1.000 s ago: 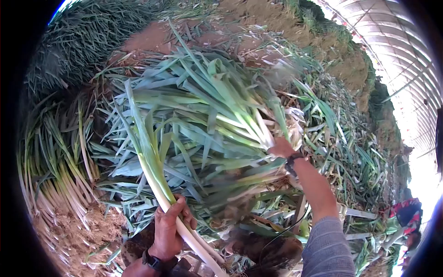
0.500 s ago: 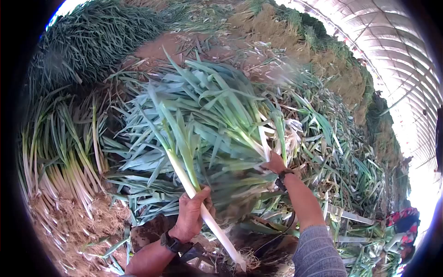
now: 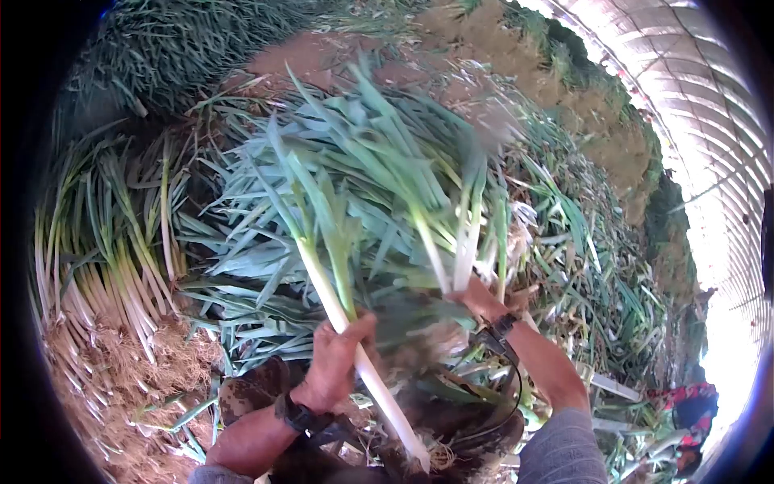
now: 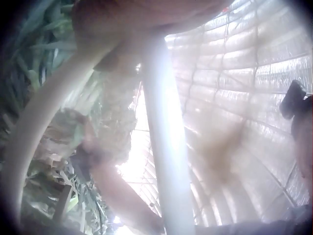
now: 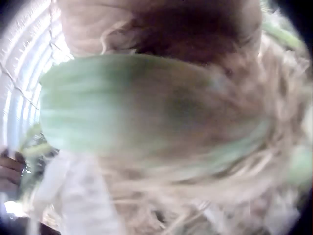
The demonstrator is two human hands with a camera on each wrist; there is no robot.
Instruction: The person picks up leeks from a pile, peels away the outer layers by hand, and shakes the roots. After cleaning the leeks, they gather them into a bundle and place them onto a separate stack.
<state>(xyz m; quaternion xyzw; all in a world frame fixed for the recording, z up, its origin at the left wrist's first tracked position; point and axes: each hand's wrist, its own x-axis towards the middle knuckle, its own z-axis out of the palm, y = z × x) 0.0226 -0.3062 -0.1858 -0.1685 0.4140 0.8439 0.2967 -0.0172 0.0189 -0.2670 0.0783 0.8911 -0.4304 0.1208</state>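
My left hand grips leeks by their white shafts, fingers curled round them. One long leek slants across it, green leaves up and away, its roots below at the lower middle. In the left wrist view two pale shafts, one straight leek shaft and one bent, come out from under the hand. My right hand holds other leeks near their lower white ends, beside the heap. The right wrist view is blurred: a broad green leaf and straw-coloured roots lie against that hand.
A large heap of leeks lies in front of me. At left stands a row of leeks with rooty ends toward me. Loose leaf trimmings cover the ground at right. A metal bar lies by my right arm.
My left hand has moved right with its leek, whose root end has come into view. My right hand has shifted slightly left and down, and the leeks at it now stand more upright.
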